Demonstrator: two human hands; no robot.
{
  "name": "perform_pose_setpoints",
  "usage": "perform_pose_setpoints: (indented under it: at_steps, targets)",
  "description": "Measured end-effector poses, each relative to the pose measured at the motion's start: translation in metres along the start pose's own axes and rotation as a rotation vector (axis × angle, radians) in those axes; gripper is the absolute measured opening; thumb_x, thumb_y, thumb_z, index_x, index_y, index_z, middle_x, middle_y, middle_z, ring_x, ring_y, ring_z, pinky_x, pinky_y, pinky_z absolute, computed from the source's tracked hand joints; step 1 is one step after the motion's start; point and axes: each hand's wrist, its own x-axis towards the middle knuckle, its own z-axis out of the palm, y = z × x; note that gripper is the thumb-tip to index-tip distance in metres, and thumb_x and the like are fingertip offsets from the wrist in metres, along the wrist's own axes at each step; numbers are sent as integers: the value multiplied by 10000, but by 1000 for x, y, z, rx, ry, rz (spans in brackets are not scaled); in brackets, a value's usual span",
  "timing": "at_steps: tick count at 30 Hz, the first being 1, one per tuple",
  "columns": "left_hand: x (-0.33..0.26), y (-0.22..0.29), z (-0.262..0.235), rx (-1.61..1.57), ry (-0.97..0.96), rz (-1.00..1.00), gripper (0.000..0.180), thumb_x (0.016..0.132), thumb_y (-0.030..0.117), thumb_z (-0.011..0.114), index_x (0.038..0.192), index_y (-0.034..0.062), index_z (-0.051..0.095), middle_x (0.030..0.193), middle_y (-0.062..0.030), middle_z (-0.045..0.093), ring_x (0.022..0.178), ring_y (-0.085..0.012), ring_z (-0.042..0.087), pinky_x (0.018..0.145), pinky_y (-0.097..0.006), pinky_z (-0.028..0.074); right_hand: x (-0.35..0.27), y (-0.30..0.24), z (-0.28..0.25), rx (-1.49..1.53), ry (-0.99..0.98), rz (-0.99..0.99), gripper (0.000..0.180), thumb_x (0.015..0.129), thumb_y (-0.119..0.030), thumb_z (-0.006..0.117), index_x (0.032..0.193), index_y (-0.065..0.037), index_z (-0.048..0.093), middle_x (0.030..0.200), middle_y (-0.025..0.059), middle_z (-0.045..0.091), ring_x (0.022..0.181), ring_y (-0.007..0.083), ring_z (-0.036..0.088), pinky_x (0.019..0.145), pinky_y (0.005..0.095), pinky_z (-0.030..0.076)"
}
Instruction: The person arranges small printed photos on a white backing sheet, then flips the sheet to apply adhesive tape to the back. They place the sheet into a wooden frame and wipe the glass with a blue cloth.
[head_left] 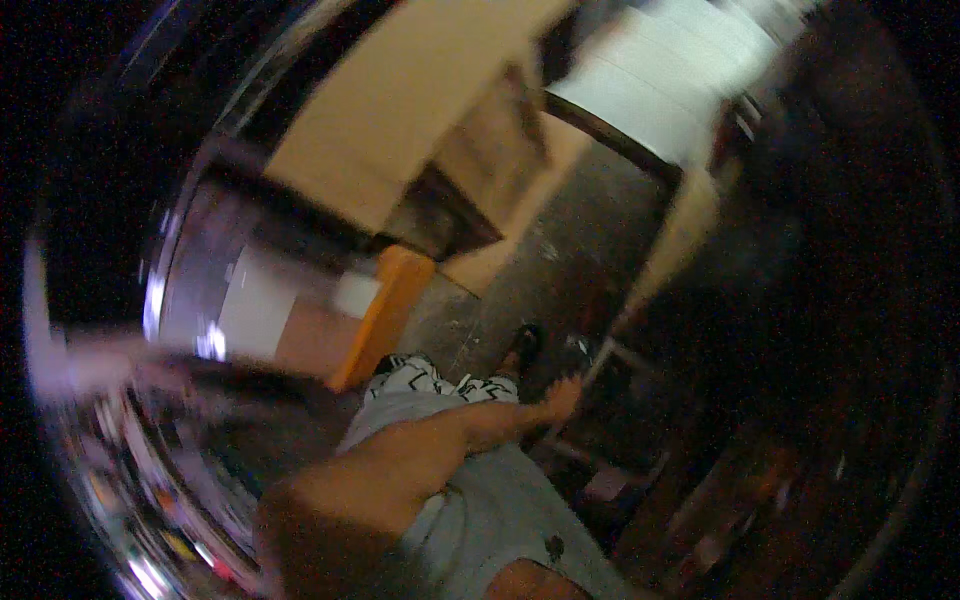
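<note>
My left arm reaches across my grey shirt (500,510), and my left hand (563,399) is at its far end, smeared by motion. A thin pale edge or strip (602,362) begins right beside the fingers. Whether the hand grips it or only passes close to it cannot be made out. Only a piece of my right arm (540,582) shows at the bottom edge; its hand is out of the picture. Below the left arm are my black-and-white patterned shorts (410,376) and one foot in a dark shoe (528,338).
An orange upright panel or board (388,315) stands left of my legs. Beyond it is a beige wall (390,100) with a dark low recess (445,215). Grey floor (570,240) runs toward a bright white slatted panel (660,75). Blurred colourful items (175,515) line the lower left; the right is dark.
</note>
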Motion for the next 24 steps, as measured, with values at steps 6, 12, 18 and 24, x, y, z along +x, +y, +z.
perform_pose_setpoints:
  at_steps: [6,12,18,24]
  targets:
    - [34,-17,-11,-394,-115,-65,336,861,363,579,1095,122,579,857,-113,620,699,-298,587,700,-482,477,14,-163,141,357,-849,-498,260,892,-230,592,1002,-1,644,920,92,660,835,188,605,773,332,468]
    - [31,-90,-94,-573,3,-123,369,801,365,628,1061,104,601,853,-122,631,734,-300,602,715,-467,484,-31,-329,208,330,-1366,-910,271,898,-237,583,1008,5,639,913,93,657,818,190,602,756,334,465]
    - [-2,-206,-145,-790,274,-234,405,742,367,678,1026,85,623,849,-131,642,769,-302,618,730,-452,492,-143,-452,244,97,-1585,-1296,283,905,-243,574,1015,11,633,905,93,653,801,192,598,740,336,463]
    - [-178,-372,-198,-915,525,-526,441,682,369,728,992,67,644,846,-140,654,805,-304,633,745,-437,499,-284,-554,231,-41,-1614,-1494,294,911,-249,566,1021,17,628,897,93,650,785,194,594,724,338,460]
